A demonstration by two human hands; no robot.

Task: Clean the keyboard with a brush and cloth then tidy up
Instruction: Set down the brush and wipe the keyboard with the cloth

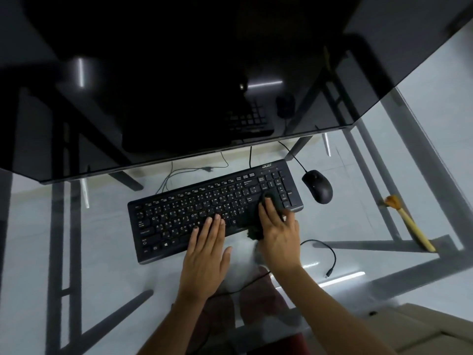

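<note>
A black keyboard [179, 213] lies slanted on the glass table [107, 252]. My left hand [204, 248] rests flat on its lower middle keys, fingers spread, holding nothing. My right hand [277, 230] presses a dark cloth [252, 220] onto the keyboard's right part, near the number pad; a crumpled end of the cloth pokes out below the palm. A brush [407, 222] with a pale wooden handle and tan bristles lies on the table at the far right, apart from both hands.
A black mouse [318, 186] sits just right of the keyboard, its cord running back. A large dark monitor [179, 85] overhangs the rear. A loose black cable [330, 254] curls near my right wrist. Table frame bars and cables show through the glass.
</note>
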